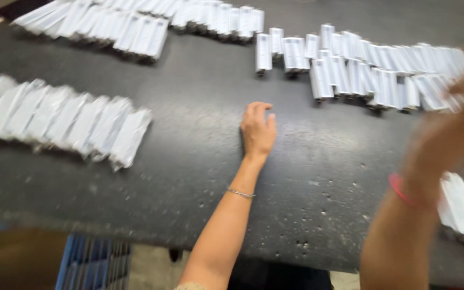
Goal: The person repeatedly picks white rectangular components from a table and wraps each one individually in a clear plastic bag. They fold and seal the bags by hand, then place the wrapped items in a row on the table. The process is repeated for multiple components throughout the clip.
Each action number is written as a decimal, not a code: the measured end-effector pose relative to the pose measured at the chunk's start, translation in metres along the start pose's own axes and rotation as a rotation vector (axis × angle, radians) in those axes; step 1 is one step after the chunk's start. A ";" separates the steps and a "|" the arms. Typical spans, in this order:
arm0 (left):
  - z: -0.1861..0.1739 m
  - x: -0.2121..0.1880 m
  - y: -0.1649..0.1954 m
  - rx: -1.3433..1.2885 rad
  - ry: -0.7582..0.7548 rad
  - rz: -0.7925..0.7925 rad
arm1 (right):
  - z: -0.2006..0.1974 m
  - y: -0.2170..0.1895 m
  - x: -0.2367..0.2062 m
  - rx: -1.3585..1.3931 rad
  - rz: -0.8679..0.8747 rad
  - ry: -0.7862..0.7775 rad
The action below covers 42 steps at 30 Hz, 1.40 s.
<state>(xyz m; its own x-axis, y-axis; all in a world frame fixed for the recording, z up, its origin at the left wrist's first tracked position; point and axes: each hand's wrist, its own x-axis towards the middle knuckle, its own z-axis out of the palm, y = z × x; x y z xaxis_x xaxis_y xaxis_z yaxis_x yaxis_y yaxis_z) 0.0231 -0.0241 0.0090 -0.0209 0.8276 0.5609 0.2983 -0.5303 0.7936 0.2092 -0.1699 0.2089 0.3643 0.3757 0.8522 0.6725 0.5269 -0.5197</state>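
The left hand (258, 131) lies flat on the dark table (189, 177), palm down, fingers a little curled at the tips, holding nothing. Bare table is around it on all sides.

The right hand (457, 129) is raised at the right and strongly blurred; I cannot tell if it is open or closed, or if it holds something. It is just before the right end of the far row of white packs (361, 70). These packs stand side by side, their long axes pointing mostly away from the person, and the row runs left to right.

A small stack of packs (463, 204) lies near the right wrist, close to the near table edge. Another row (55, 118) lies at the left, slightly fanned. A fourth row (135, 24) is along the far edge. Below the near edge a blue crate (89, 263) is visible.
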 end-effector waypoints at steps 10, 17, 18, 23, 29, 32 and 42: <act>0.000 0.011 -0.007 -0.018 -0.113 -0.107 | 0.075 0.163 -0.037 -0.679 0.328 -0.763; -0.002 0.012 -0.003 0.021 -0.166 -0.116 | 0.077 0.181 -0.034 -0.800 0.422 -0.915; -0.002 0.012 -0.003 0.024 -0.167 -0.114 | 0.076 0.180 -0.033 -0.830 0.440 -0.930; -0.001 0.011 -0.004 0.034 -0.181 -0.101 | 0.066 0.176 -0.032 -0.856 0.432 -0.956; -0.001 0.012 -0.002 0.054 -0.186 -0.083 | 0.066 0.182 -0.034 -0.803 0.330 -0.977; -0.001 0.013 -0.002 0.060 -0.190 -0.090 | 0.067 0.175 -0.042 -0.842 0.353 -0.930; 0.003 0.011 -0.015 0.044 -0.243 -0.041 | 0.029 0.107 -0.108 -0.706 0.380 -0.761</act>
<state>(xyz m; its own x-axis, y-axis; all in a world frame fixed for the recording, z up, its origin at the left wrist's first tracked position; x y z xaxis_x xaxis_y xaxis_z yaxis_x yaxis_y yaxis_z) 0.0209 -0.0063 0.0028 0.1945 0.8708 0.4514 0.3433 -0.4916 0.8003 0.2237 -0.1319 0.0594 0.2964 0.9195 0.2581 0.9055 -0.1847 -0.3819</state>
